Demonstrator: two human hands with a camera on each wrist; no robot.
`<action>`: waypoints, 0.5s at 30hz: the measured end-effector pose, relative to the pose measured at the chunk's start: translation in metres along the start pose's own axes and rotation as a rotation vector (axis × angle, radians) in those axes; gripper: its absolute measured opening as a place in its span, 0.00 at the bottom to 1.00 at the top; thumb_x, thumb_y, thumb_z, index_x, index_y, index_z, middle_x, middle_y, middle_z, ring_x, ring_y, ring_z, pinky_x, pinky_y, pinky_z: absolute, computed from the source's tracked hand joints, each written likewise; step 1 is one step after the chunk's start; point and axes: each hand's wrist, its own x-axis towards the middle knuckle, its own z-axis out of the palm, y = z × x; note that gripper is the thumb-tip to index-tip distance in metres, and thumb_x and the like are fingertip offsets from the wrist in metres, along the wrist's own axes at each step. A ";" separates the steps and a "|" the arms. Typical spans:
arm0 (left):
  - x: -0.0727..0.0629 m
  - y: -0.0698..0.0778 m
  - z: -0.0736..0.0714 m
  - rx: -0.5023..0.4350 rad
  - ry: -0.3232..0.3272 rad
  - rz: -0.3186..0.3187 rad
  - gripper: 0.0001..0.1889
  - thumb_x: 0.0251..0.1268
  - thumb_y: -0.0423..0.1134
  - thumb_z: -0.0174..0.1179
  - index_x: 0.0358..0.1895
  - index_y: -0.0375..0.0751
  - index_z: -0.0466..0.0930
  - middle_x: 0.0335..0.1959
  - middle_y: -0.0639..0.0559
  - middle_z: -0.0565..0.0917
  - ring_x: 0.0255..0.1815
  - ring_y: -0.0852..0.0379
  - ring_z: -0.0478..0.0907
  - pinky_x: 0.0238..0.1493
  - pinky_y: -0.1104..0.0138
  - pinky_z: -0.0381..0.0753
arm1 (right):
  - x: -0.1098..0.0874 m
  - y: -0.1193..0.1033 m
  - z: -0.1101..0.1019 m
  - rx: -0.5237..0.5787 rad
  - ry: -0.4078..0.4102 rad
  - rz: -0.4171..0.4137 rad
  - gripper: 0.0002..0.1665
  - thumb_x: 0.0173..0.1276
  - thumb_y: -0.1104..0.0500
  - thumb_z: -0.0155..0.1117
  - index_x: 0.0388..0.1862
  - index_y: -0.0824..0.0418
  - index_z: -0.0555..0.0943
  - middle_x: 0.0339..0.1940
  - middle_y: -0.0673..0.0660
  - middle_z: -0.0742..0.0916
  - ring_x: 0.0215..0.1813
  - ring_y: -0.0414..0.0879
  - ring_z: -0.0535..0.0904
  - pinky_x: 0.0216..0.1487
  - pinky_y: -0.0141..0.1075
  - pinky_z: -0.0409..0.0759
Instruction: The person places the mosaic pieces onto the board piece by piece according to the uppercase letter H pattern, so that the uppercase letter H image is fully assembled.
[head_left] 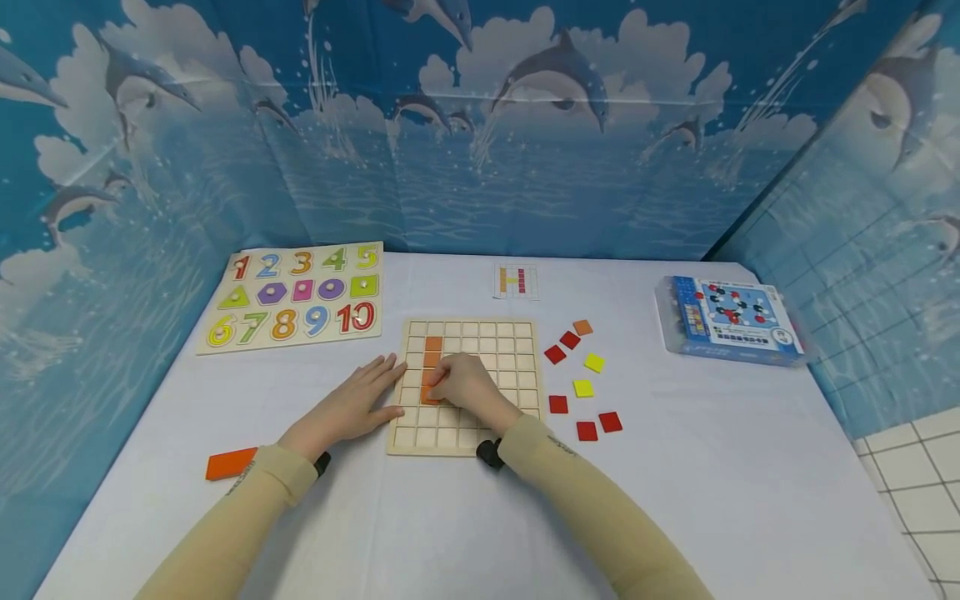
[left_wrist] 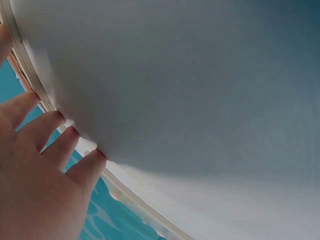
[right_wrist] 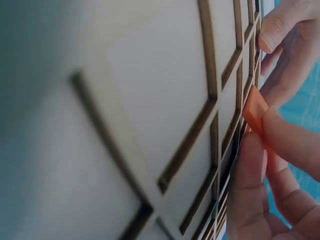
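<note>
A wooden grid board (head_left: 487,433) lies on the white table. Several orange square tiles (head_left: 432,344) form a column in its left part. Between thumb and fingers my right hand (head_left: 471,385) pinches another orange tile (right_wrist: 255,108) at the column's lower end; that tile tilts against the grid in the right wrist view. My left hand (head_left: 351,404) lies with its fingers spread, fingertips touching the board's left edge. Fingers of the right hand partly cover the column. To the board's right are loose red tiles (head_left: 587,431), yellow tiles (head_left: 583,388) and one orange tile (head_left: 582,327).
Behind the board lies a small pattern card (head_left: 516,282). A number and shape puzzle (head_left: 288,298) sits at the back left, a boxed set (head_left: 735,321) at the back right. An orange strip (head_left: 230,463) is beside the left forearm. A dolphin-print curtain (head_left: 480,192) hangs behind.
</note>
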 end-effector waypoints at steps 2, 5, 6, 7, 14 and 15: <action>0.000 0.000 0.000 -0.003 0.000 -0.001 0.38 0.70 0.49 0.59 0.76 0.37 0.57 0.78 0.35 0.55 0.79 0.35 0.49 0.78 0.42 0.52 | 0.000 -0.001 0.002 -0.012 0.006 -0.004 0.07 0.58 0.63 0.75 0.26 0.58 0.83 0.28 0.51 0.84 0.29 0.42 0.74 0.28 0.28 0.71; 0.000 0.000 0.000 -0.012 -0.002 -0.007 0.38 0.70 0.49 0.60 0.76 0.37 0.57 0.78 0.35 0.54 0.79 0.35 0.49 0.79 0.42 0.52 | 0.000 -0.002 0.004 -0.045 0.013 -0.007 0.09 0.58 0.63 0.75 0.25 0.58 0.81 0.27 0.50 0.82 0.29 0.42 0.73 0.26 0.27 0.70; -0.001 -0.001 0.001 -0.010 -0.003 -0.008 0.38 0.70 0.49 0.60 0.76 0.37 0.57 0.78 0.35 0.55 0.79 0.35 0.49 0.79 0.42 0.52 | 0.000 -0.003 0.004 -0.058 0.016 -0.006 0.09 0.59 0.63 0.74 0.25 0.58 0.81 0.27 0.50 0.82 0.29 0.42 0.72 0.26 0.27 0.69; -0.001 -0.001 0.001 -0.011 -0.003 -0.010 0.38 0.70 0.49 0.60 0.76 0.37 0.57 0.78 0.35 0.54 0.79 0.35 0.49 0.79 0.42 0.52 | 0.000 -0.003 0.005 -0.070 0.018 -0.007 0.09 0.59 0.63 0.74 0.24 0.58 0.81 0.27 0.51 0.82 0.28 0.41 0.72 0.26 0.27 0.69; 0.001 -0.002 0.002 -0.004 0.000 -0.015 0.38 0.69 0.50 0.60 0.77 0.38 0.57 0.79 0.36 0.54 0.80 0.36 0.49 0.79 0.42 0.51 | -0.002 -0.004 0.005 -0.096 0.025 -0.031 0.08 0.60 0.64 0.73 0.25 0.60 0.81 0.27 0.51 0.82 0.27 0.41 0.73 0.24 0.27 0.69; 0.001 -0.002 0.002 -0.004 0.000 -0.013 0.38 0.69 0.50 0.60 0.77 0.38 0.57 0.79 0.36 0.54 0.80 0.36 0.49 0.79 0.42 0.51 | -0.003 -0.004 0.005 -0.088 0.025 -0.033 0.08 0.59 0.64 0.74 0.25 0.60 0.82 0.27 0.52 0.82 0.27 0.41 0.73 0.25 0.27 0.69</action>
